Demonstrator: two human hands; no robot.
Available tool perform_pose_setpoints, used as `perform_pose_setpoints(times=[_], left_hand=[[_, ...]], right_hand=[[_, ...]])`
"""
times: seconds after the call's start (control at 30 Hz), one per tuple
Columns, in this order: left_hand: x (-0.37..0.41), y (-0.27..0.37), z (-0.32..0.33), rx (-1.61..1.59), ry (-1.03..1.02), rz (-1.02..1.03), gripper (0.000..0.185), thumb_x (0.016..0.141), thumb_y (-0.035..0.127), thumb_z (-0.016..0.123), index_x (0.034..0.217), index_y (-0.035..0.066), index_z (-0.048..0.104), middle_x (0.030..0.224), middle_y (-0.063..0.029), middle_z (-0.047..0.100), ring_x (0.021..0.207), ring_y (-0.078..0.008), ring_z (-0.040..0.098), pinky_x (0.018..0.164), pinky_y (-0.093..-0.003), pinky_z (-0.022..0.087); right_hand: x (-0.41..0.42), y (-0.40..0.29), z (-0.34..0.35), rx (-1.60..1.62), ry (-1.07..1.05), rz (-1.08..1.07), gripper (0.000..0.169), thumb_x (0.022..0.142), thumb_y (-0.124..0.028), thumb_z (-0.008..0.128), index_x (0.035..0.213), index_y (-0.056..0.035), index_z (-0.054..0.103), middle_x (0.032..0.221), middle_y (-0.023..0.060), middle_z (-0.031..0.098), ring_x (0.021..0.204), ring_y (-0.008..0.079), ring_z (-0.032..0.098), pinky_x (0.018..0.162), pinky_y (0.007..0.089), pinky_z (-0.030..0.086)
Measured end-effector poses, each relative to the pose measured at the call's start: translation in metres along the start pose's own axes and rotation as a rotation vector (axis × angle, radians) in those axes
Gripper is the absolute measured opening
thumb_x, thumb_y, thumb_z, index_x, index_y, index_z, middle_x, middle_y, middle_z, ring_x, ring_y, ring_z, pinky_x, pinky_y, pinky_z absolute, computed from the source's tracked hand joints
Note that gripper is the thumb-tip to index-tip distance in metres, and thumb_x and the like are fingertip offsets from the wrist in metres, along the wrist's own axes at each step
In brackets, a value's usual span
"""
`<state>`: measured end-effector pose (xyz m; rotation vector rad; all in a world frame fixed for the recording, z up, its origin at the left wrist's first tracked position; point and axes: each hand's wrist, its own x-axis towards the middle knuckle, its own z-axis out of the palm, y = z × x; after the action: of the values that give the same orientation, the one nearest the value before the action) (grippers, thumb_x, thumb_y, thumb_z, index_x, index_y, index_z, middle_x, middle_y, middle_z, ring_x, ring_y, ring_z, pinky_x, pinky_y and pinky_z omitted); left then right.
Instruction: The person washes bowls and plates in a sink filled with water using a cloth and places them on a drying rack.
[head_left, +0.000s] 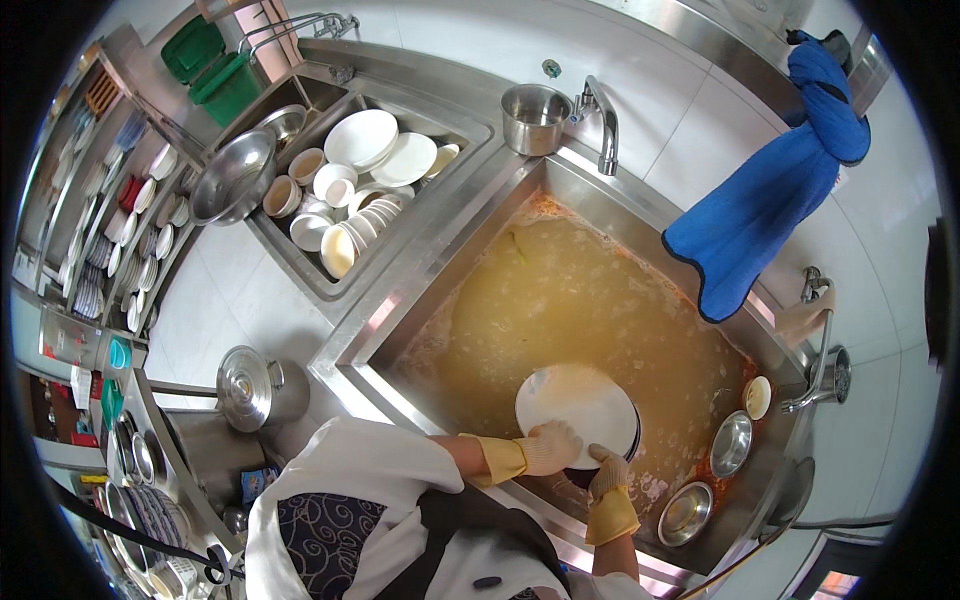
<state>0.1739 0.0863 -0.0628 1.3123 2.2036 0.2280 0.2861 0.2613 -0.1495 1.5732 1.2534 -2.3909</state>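
Note:
A large round white plate (577, 405) is tilted over the cloudy brown water of a stainless steel sink (450, 277), its far edge at the water. My right hand (609, 474), in a knit glove with a yellow cuff, grips the near rim with the thumb on top. A dark edge shows under the plate on that side. My left hand (551, 448), gloved alike, rests curled on the plate's face; whether it holds anything is hidden. Right of the plate, two metal bowls (685, 514) and a small cream bowl (757, 397) float or sit at the sink's side.
Stacked white dishes (361, 140) and cups fill the left basin, beside a big steel bowl (234, 176). A steel pot (535, 118) stands near the faucet (604, 127). A blue cloth (757, 217) hangs over the right sink edge. A lidded stockpot (247, 388) stands at left.

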Motion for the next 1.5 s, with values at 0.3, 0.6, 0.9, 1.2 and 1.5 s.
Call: perform_pose_setpoints(times=[0.3,0.6,0.9,1.2,1.5], left_hand=[[-0.013,-0.006,-0.061,-0.003,-0.057,0.102,0.017,0.088,0.018,0.069,0.100,0.010,0.077,0.093,-0.0125,0.078,0.086,-0.0385,0.077,0.068,-0.0550,0.061],[0.006,-0.057,-0.109,-0.609,0.146,-0.174,0.038,0.083,0.036,0.071,0.107,0.007,0.079,0.089,-0.0193,0.076,0.079,-0.0318,0.075,0.071,-0.0420,0.057],[-0.009,-0.087,-0.128,-1.287,0.192,-0.393,0.052,0.082,0.026,0.080,0.124,-0.003,0.071,0.111,-0.0118,0.075,0.094,-0.0208,0.071,0.086,-0.0331,0.055],[-0.001,-0.073,-0.103,-1.478,0.337,-0.368,0.034,0.087,0.017,0.073,0.115,-0.002,0.073,0.100,-0.0070,0.073,0.088,-0.0132,0.066,0.076,-0.0300,0.054],[-0.036,-0.037,-0.167,-1.373,0.205,-0.266,0.028,0.086,0.012,0.078,0.107,-0.006,0.073,0.099,-0.0067,0.073,0.086,-0.0141,0.068,0.078,-0.0308,0.056]], right_hand=[[-0.053,-0.061,0.046,0.141,-0.312,-0.007,0.045,0.101,-0.025,0.062,0.136,0.0041,0.058,0.112,0.0217,0.073,0.085,0.0409,0.074,0.068,0.0510,0.064],[-0.001,-0.056,0.053,-1.177,0.295,-0.385,0.050,0.097,-0.047,0.066,0.116,-0.0011,0.073,0.110,0.0240,0.076,0.103,0.0419,0.073,0.089,0.0490,0.060],[0.022,-0.006,0.041,-1.217,0.011,-0.506,0.039,0.084,-0.038,0.083,0.105,-0.0066,0.076,0.114,0.0241,0.075,0.110,0.0442,0.070,0.096,0.0493,0.055],[-0.100,-0.087,0.135,-0.711,-0.187,-1.260,0.056,0.076,-0.020,0.090,0.126,-0.0021,0.072,0.152,0.0278,0.053,0.151,0.0474,0.040,0.123,0.0487,0.035],[-0.094,-0.168,0.181,-0.504,0.226,-0.853,0.052,0.100,-0.044,0.066,0.121,0.0043,0.067,0.114,0.0301,0.069,0.112,0.0519,0.064,0.099,0.0487,0.052]])
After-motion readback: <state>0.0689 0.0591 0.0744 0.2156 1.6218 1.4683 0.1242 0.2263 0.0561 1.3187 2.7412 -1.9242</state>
